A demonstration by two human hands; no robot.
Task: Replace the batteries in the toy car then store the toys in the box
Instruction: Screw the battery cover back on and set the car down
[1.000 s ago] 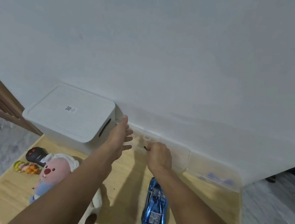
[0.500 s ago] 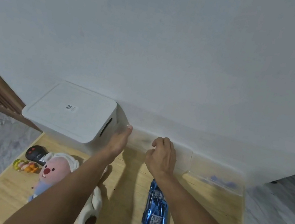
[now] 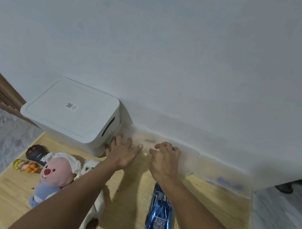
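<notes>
Starting nearest the camera: 2 bare forearms reach out over a light wood counter. Under the right forearm sits the blue car, flipped belly-up, nose pointing away toward the wall. Over on the left there's a pink plush with a blue body, a white plush partly hidden under the left arm, a small yellow-orange toy and a black remote just behind it.

Farther out, the left hand has its fingers spread wide and fairly straight, holding nothing, tips right by the lower corner of the white box. The box has its lid on, with a QR sticker on top and a slot handle on the side. The right hand is up against a clear tray that sits along the wall; its fingers are curled over the tray's front edge. Can't tell if it's really gripping it. Something small and dark shows blurry inside the tray between the 2 hands. A second clear tray with something blue in it is to the right.
</notes>
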